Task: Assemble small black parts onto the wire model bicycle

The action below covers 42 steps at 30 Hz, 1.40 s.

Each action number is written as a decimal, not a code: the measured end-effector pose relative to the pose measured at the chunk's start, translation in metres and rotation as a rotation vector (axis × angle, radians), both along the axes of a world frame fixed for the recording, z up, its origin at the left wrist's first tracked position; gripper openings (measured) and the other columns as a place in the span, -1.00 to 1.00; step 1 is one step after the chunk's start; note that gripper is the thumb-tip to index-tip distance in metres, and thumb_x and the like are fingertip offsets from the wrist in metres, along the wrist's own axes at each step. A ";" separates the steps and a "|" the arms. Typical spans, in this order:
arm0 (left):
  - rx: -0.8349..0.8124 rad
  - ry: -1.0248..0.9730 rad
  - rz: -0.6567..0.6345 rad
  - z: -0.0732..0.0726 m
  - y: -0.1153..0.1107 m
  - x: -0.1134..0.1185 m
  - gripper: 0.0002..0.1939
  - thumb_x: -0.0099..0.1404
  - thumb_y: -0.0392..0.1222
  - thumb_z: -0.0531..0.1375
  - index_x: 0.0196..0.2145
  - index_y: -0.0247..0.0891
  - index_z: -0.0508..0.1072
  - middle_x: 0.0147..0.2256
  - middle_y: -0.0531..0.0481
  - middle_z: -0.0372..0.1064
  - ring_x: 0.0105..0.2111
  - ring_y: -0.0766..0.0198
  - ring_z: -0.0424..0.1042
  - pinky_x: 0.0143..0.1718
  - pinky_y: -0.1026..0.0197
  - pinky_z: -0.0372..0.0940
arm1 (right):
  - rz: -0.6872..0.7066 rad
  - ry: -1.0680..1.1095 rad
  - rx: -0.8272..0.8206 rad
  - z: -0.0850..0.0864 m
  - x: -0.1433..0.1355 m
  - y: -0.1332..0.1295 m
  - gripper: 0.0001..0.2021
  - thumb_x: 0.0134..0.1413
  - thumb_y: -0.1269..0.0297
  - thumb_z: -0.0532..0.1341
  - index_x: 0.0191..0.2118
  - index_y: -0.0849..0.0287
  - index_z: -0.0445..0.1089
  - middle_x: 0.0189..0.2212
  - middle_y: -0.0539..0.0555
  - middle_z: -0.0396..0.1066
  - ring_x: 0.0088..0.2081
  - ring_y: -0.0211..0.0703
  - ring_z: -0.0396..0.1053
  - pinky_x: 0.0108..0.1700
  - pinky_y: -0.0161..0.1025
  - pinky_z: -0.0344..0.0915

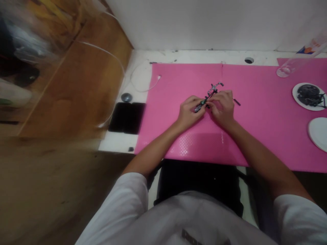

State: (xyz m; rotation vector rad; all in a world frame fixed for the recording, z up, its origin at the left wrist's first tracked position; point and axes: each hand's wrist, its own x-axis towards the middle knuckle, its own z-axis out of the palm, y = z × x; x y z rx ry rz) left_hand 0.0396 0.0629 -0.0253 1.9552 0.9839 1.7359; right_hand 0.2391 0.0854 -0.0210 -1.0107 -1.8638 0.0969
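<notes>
- In the head view, we had the slender black-and-grey jointed model piece with a green patch (212,90) between both hands, above the glossy pink mat (166,136).
- Our left hand (189,111) pinched its near end; our right hand (223,106) had its fingertips at the middle, though we could not tell whether they gripped or only touched.
- Its long axis ran slantwise from the left fingers, away from us and rightward; the free far end stuck out past both grips, nearer the right hand.
- Just right of the right grip lay a short, thin dark rod (237,101); whether it touched that hand, we could not tell.
</notes>
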 end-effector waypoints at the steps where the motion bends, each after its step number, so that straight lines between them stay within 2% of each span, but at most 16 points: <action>1: 0.005 0.001 -0.001 0.000 0.000 0.000 -0.82 0.58 -0.15 0.38 0.00 -0.20 0.80 -0.18 -0.06 0.69 -0.24 0.29 0.64 -0.15 0.21 0.52 | 0.002 0.001 0.001 0.000 0.001 0.000 -0.58 0.65 -0.22 0.25 -0.11 -0.04 0.64 -0.17 0.12 0.65 0.01 0.16 0.57 0.35 0.37 0.49; 7: 0.019 0.048 -0.003 -0.001 0.001 -0.001 -0.80 0.61 -0.16 0.34 0.01 -0.20 0.80 -0.17 -0.07 0.69 -0.25 0.28 0.63 -0.17 0.21 0.51 | -0.040 0.002 -0.021 0.004 0.002 -0.002 -0.73 0.57 -0.08 0.38 -0.14 -0.06 0.68 -0.18 0.10 0.65 0.03 0.19 0.56 0.35 0.36 0.50; 11: -0.018 0.066 -0.014 -0.001 0.001 -0.002 -0.79 0.64 -0.14 0.31 -0.01 -0.19 0.79 -0.18 -0.08 0.68 -0.25 0.27 0.64 -0.17 0.19 0.52 | -0.048 0.014 -0.041 0.006 0.001 -0.002 -0.75 0.56 -0.03 0.39 -0.17 -0.05 0.68 -0.20 0.10 0.65 0.03 0.19 0.56 0.34 0.36 0.49; 17: -0.010 0.065 0.012 -0.001 0.001 -0.003 -0.83 0.55 -0.23 0.37 -0.03 -0.17 0.80 -0.18 -0.06 0.71 -0.25 0.27 0.66 -0.16 0.20 0.53 | -0.031 0.010 -0.062 0.005 0.002 -0.001 -0.82 0.53 0.07 0.42 -0.17 -0.05 0.71 -0.20 0.08 0.67 0.03 0.15 0.55 0.36 0.32 0.48; 24: -0.037 0.057 0.048 0.000 0.001 -0.004 -0.84 0.51 -0.23 0.38 -0.08 -0.15 0.82 -0.20 -0.06 0.73 -0.25 0.24 0.66 -0.13 0.15 0.56 | -0.011 -0.048 -0.023 0.008 0.006 0.002 -0.68 0.60 -0.10 0.32 -0.14 -0.04 0.68 -0.18 0.14 0.67 0.03 0.23 0.59 0.35 0.46 0.46; 28: -0.101 0.044 0.081 -0.001 0.004 -0.009 -0.83 0.54 -0.10 0.39 -0.08 -0.13 0.83 -0.18 -0.09 0.74 -0.22 0.20 0.67 -0.10 0.10 0.58 | -0.194 -0.128 -0.024 0.022 0.031 0.019 -0.52 0.68 -0.22 0.18 -0.14 0.01 0.62 -0.17 0.19 0.68 0.00 0.28 0.61 0.31 0.50 0.44; 30: -0.140 0.033 0.102 -0.002 0.007 -0.012 -0.79 0.56 -0.01 0.40 -0.07 -0.12 0.84 -0.18 -0.09 0.74 -0.21 0.19 0.67 -0.10 0.09 0.58 | -0.255 -0.132 0.010 0.032 0.051 0.030 -0.46 0.71 -0.27 0.12 -0.11 0.02 0.62 -0.18 0.20 0.69 -0.05 0.21 0.57 0.26 0.39 0.46; 32: -0.172 0.017 0.122 -0.002 0.010 -0.015 -0.75 0.56 0.06 0.41 -0.09 -0.11 0.84 -0.20 -0.09 0.74 -0.22 0.18 0.66 -0.11 0.08 0.58 | -0.298 -0.226 -0.106 0.046 0.070 0.038 -0.57 0.73 -0.18 0.16 -0.09 -0.07 0.65 -0.13 0.20 0.73 -0.01 0.13 0.52 0.22 0.24 0.44; 35: -0.218 -0.021 0.134 -0.003 0.013 -0.016 -0.72 0.56 0.11 0.42 -0.10 -0.10 0.85 -0.19 -0.10 0.75 -0.21 0.16 0.65 -0.12 0.07 0.57 | -0.413 -0.509 -0.422 0.071 0.087 0.038 -0.80 0.56 0.10 0.47 -0.14 0.08 0.71 -0.14 0.26 0.74 -0.05 0.18 0.52 0.00 0.13 0.40; 38: -0.245 -0.058 0.129 -0.003 0.016 -0.017 -0.66 0.57 0.18 0.42 -0.09 -0.11 0.84 -0.19 -0.11 0.75 -0.21 0.16 0.64 -0.14 0.07 0.56 | -0.505 -0.595 -0.646 0.090 0.092 0.031 -0.83 0.44 0.12 0.57 -0.08 0.09 0.74 -0.10 0.23 0.75 -0.05 0.21 0.58 -0.12 0.06 0.36; 40: -0.240 -0.078 0.133 -0.004 0.018 -0.017 -0.64 0.57 0.20 0.41 -0.10 -0.12 0.84 -0.19 -0.12 0.75 -0.22 0.17 0.64 -0.16 0.08 0.55 | -0.504 -0.614 -0.734 0.091 0.096 0.029 -0.86 0.35 0.17 0.61 -0.14 0.05 0.74 -0.14 0.18 0.75 -0.07 0.24 0.60 -0.08 0.10 0.41; 42: -0.240 -0.100 0.143 -0.006 0.020 -0.017 -0.65 0.56 0.19 0.42 -0.09 -0.11 0.85 -0.19 -0.12 0.76 -0.22 0.17 0.65 -0.18 0.09 0.54 | -0.472 -0.613 -0.743 0.082 0.103 0.032 -0.87 0.30 0.20 0.62 -0.22 0.02 0.71 -0.20 0.16 0.73 -0.13 0.22 0.58 -0.03 0.19 0.47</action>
